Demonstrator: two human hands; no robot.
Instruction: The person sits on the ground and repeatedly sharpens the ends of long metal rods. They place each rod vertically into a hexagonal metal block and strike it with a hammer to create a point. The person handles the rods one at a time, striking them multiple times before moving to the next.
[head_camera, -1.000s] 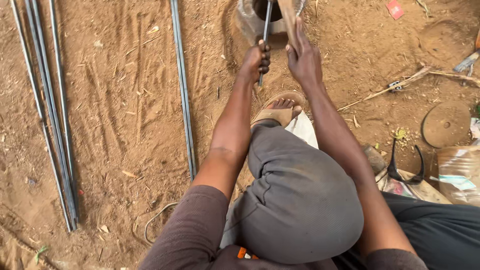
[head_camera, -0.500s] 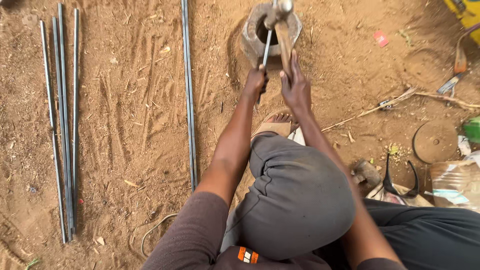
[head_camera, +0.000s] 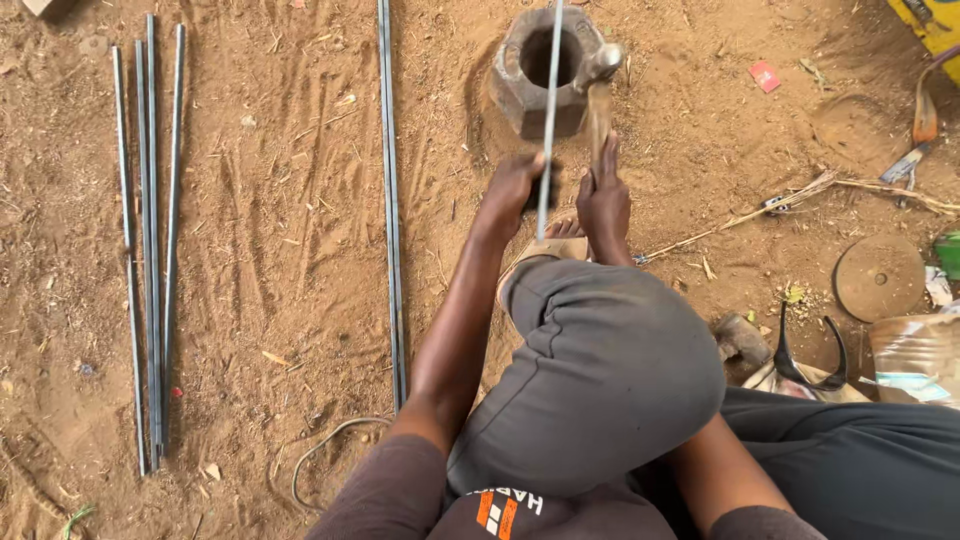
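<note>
While the raised knee (head_camera: 600, 370) hides the right forearm, closed fingers grip rod (head_camera: 548, 120) and hammer (head_camera: 600, 100).

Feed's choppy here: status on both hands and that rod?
Left hand gripping thin steel rod. Right hand gripping hammer handle. Rod lies across hollow metal block. Nothing obstructing.
</note>
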